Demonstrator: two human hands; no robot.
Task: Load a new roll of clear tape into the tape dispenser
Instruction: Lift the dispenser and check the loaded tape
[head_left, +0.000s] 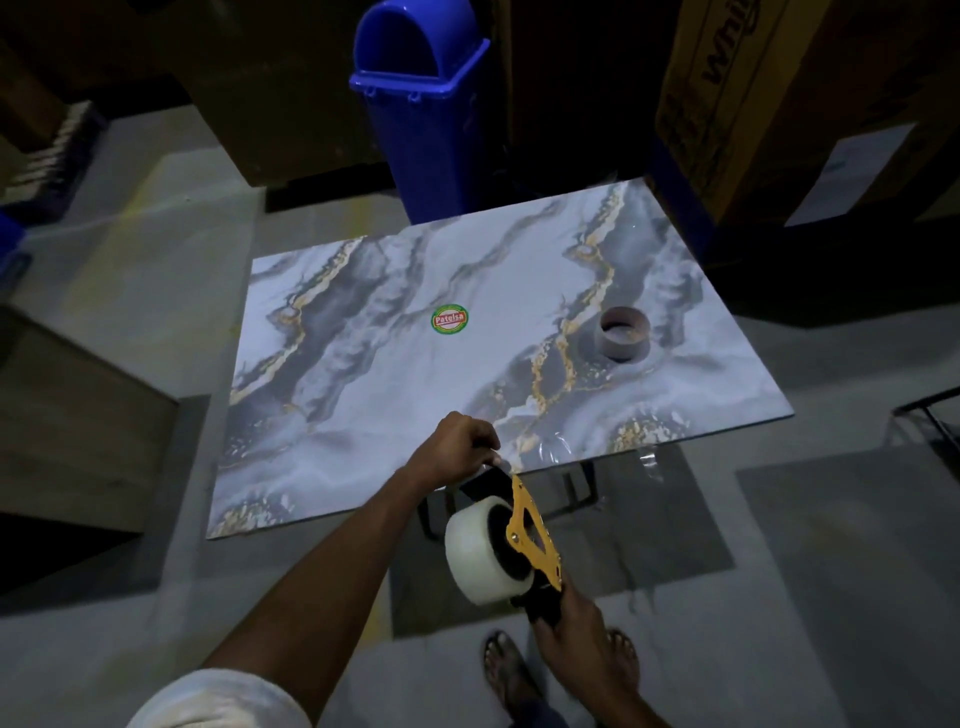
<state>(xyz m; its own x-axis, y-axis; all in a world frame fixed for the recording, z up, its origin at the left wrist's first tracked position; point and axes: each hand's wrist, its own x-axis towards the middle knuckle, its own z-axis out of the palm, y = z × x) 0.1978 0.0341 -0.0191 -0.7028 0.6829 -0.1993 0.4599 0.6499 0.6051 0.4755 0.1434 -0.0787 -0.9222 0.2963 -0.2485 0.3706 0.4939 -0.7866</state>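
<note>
Gripping the dispenser (525, 519), roll (470, 551) mounted, right hand (576, 629) clasps its handle; left hand (457, 447) apparently pinches its front.

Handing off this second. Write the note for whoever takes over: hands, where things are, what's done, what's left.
Hands: left hand grips the front end of the tape dispenser, over the near edge of the marble table; right hand holds its black handle.
Things: clear tape roll sits on the dispenser's hub; an empty cardboard core stands on the table's right side.
Done: new roll mounted.
Left: probably thread the tape end through the front; whether that's started is hidden by the fingers.
</note>
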